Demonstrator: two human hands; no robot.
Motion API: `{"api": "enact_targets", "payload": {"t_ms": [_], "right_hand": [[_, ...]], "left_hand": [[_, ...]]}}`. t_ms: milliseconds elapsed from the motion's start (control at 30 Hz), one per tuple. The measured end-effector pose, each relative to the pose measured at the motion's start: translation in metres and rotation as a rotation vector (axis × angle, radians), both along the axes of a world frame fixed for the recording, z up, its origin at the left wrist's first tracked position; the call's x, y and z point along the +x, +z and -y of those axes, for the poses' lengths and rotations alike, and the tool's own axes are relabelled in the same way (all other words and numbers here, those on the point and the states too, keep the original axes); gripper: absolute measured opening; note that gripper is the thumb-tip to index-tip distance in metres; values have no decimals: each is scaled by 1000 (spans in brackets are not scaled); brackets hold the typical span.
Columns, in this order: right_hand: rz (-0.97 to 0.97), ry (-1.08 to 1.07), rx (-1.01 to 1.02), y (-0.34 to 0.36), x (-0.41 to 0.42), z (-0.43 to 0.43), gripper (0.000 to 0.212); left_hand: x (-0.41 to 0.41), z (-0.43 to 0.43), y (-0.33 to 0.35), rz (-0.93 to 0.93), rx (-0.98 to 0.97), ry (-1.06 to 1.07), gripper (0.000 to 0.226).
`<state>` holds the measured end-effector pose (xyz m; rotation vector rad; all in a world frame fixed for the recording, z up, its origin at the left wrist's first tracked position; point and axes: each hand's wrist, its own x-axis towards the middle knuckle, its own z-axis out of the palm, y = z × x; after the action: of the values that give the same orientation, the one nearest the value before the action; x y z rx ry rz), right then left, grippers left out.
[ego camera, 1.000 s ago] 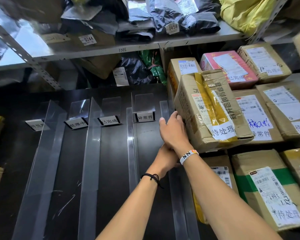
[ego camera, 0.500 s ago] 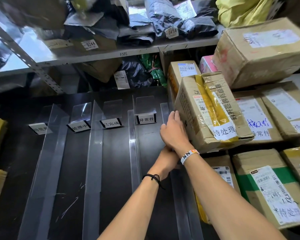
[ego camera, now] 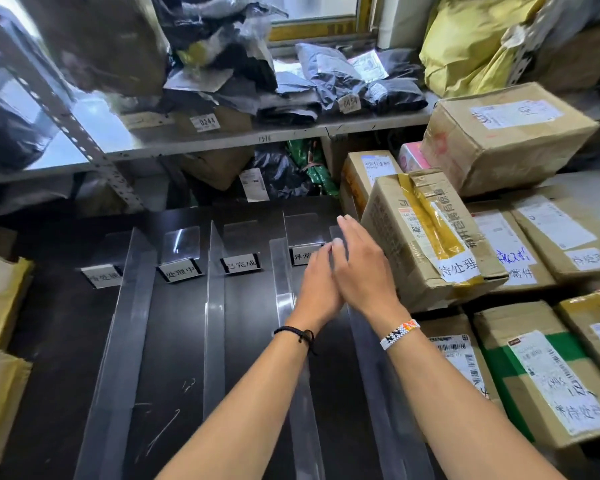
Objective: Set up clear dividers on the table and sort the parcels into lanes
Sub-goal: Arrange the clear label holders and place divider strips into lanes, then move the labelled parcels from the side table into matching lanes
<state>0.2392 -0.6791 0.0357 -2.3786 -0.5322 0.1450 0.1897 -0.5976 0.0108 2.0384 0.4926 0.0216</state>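
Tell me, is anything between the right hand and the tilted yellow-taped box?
Nothing visible does. The right hand, fingers straight, is close beside the left face of the yellow-taped box. The left hand is on the side away from the box, and the rightmost clear divider runs below both hands.

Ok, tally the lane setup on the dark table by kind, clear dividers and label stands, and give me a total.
Clear dividers: 4
Label stands: 4, the rightmost partly behind the left hand
Total: 8
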Motion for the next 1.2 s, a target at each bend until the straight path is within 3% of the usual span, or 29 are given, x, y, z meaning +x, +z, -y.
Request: {"api": "enact_targets", "payload": {"t_ms": [67,167,400,834,1201], "right_hand": [[109,-5,-7,13,-8,-6,48],[215,-7,-60,28,-21,-21,49],[361,121,-149,58,-76,-69,57],[447,467,72,106,-257,-165,59],[417,518,131,124,-398,-259,62]], "left_hand": [[-9,-22,16,77,219,51,55],[-32,-61,37,219,531,126,58],[-119,-121,83,208,845,235,65],[-356,-187,139,50,1022,560,75],[-496,-277,152,135,1087,626,69]]}}
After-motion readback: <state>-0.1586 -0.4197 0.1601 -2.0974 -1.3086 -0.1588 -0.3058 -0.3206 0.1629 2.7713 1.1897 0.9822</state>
